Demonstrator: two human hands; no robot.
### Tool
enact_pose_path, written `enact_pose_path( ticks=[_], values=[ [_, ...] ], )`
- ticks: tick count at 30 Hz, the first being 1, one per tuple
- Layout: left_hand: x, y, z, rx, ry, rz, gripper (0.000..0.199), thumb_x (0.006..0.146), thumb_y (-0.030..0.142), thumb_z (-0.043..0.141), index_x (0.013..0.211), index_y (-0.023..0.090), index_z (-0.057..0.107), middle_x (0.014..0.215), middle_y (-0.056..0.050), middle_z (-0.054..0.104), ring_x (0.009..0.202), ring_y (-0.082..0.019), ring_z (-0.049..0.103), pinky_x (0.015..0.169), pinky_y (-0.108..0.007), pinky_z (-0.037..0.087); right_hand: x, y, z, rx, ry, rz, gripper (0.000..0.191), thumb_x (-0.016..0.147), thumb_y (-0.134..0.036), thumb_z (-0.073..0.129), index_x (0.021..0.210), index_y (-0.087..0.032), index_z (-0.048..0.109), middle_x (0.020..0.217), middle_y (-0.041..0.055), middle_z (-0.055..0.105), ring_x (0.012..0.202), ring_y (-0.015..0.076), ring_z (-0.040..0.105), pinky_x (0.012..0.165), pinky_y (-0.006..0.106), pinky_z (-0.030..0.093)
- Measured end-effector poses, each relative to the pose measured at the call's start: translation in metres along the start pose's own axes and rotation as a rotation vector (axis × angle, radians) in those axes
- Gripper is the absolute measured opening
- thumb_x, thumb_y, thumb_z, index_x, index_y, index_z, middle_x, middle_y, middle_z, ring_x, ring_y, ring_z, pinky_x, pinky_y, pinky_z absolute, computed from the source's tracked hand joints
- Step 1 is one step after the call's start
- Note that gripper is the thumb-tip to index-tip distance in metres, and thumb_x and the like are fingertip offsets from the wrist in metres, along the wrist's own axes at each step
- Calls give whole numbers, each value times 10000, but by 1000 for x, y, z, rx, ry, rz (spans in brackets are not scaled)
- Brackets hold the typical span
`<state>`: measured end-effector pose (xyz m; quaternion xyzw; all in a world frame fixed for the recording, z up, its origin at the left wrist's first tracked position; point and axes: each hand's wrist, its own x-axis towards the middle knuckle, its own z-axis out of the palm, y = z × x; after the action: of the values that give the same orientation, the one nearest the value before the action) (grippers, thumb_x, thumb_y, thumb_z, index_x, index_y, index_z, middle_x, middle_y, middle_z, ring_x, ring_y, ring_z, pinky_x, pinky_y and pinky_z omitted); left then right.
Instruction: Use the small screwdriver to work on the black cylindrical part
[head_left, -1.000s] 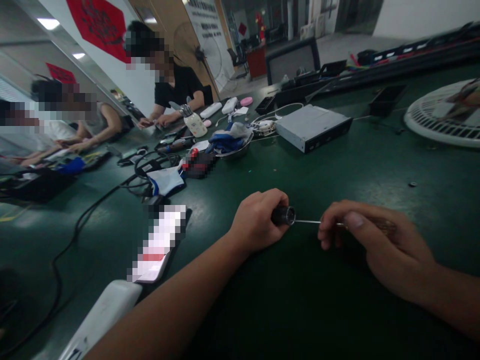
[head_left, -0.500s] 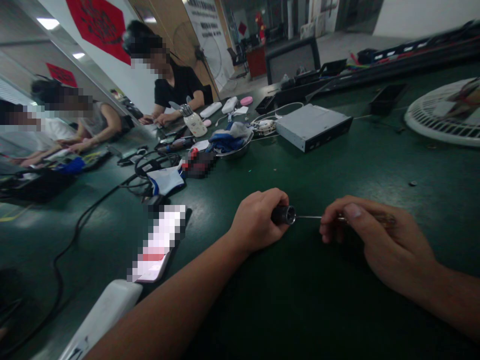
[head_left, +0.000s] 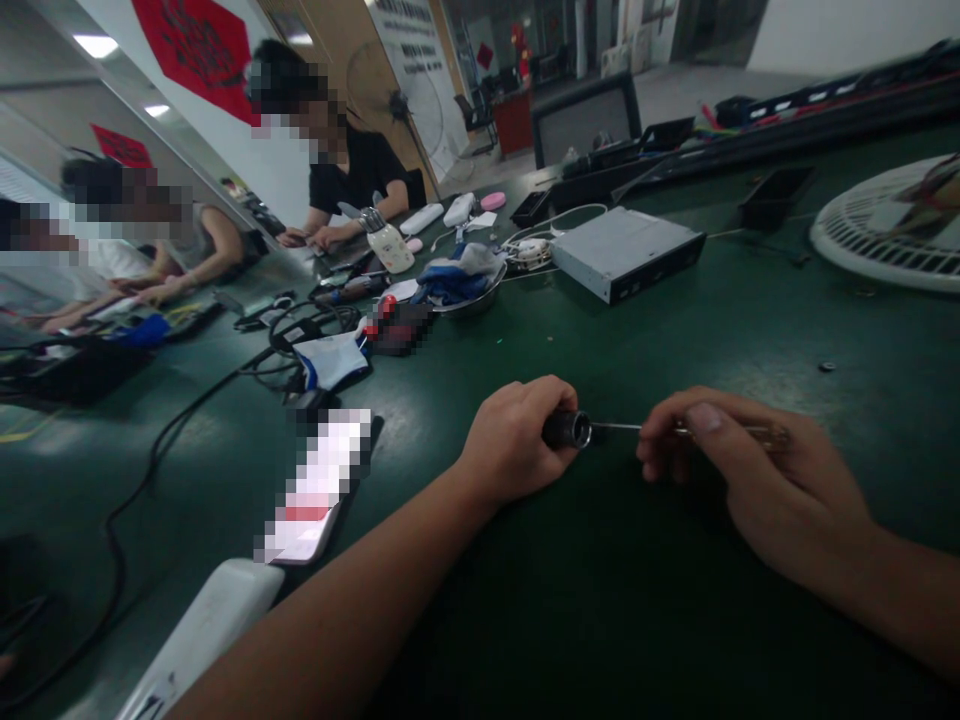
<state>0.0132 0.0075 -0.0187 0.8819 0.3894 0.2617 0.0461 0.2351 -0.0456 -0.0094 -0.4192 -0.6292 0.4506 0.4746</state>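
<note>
My left hand point(head_left: 517, 440) is closed around a short black cylinder point(head_left: 570, 429), whose round, hollow-looking end faces right. What the cylinder belongs to is hidden in the palm. In my right hand point(head_left: 757, 480) lies a screwdriver point(head_left: 619, 427) with a thin metal shaft and an amber, see-through handle. The fingers are wrapped along its handle and upper shaft. Its shaft points left at the cylinder's end; whether the tip touches it I cannot tell. Both hands are just above the green table point(head_left: 480, 620).
A phone point(head_left: 307, 540) and a white device point(head_left: 210, 630) lie by my left forearm. Beyond are a metal bowl with blue cloth point(head_left: 457, 280), a silver disc drive point(head_left: 622, 250), and a white fan guard point(head_left: 892, 225). A small dark ring point(head_left: 826, 366) lies right. Co-workers point(head_left: 352, 170) sit at left.
The screwdriver's shaft has shifted slightly at the cylinder's end, and my right hand has moved a little up and left. My left hand stays in place.
</note>
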Motion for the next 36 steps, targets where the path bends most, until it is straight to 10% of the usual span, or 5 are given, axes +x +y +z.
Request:
enact_pose_path(
  ticks=[4,13,23,36],
  values=[
    [0,0,0,4,-3,-9,197,723,196,645,890,203,540,774,8,624,658,-125,557,599,-268,421,0,-1,0,20,-58,-33,290,1007,-412,472,941,-242,698,790,22,701,679,146,652,574,262,510],
    [-3,-3,3,4,-10,-26,207,735,204,651,909,203,540,810,1,632,682,-132,573,605,-270,435,-1,7,4,15,231,-24,275,990,-449,490,948,-256,681,732,25,705,627,185,679,545,324,496],
    [2,6,0,-19,23,-16,206,744,217,659,923,197,558,833,-7,646,708,-141,593,629,-278,460,7,17,-2,-599,-114,-63,151,907,-181,565,1034,-246,615,1260,74,663,1166,308,609,960,538,451],
    [2,9,-3,-92,25,-14,265,852,381,655,1015,179,601,944,-39,696,812,-171,631,721,-317,487,6,14,1,-567,-53,-1,160,858,-174,618,975,-247,538,861,10,681,693,181,662,575,316,495]
  ],
)
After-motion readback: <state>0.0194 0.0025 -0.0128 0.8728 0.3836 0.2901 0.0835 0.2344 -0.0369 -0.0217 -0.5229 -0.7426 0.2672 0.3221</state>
